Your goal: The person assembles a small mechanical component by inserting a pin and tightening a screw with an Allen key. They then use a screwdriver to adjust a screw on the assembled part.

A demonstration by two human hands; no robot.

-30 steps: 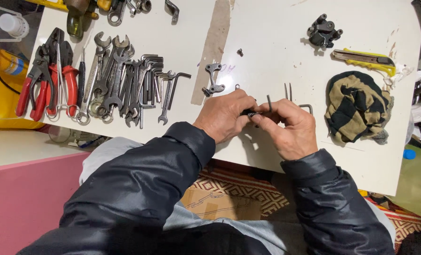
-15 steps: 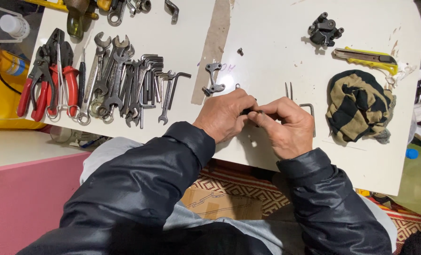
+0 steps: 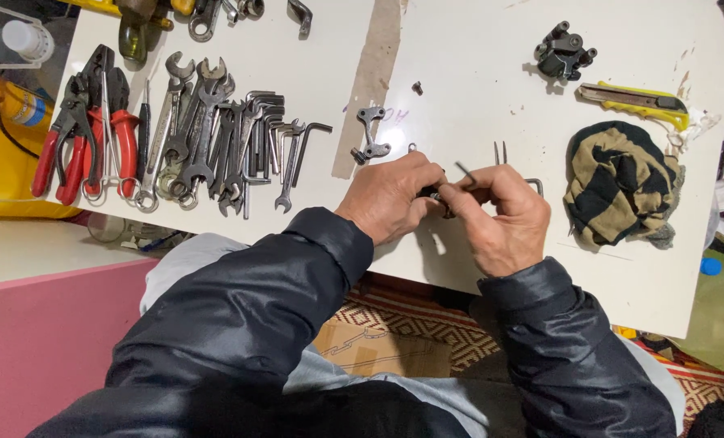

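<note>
Left hand (image 3: 390, 199): just left of frame centre, fingers curled, pinching a small dark part (image 3: 431, 193) against the right hand, so the piece is braced from both sides.
Right hand (image 3: 504, 212): just right of centre, fingertips closed on a thin hex key (image 3: 465, 171) whose short end sticks up, set into the part.
Small dark part: between the two hands, just above the white surface (image 3: 475, 65); mostly hidden.
Spanners and hex keys (image 3: 224, 138): laid in a row at upper left, beside red-handled pliers (image 3: 86, 130), within reach.
Cloth (image 3: 621, 182): right, below a yellow utility knife (image 3: 633, 99).
</note>
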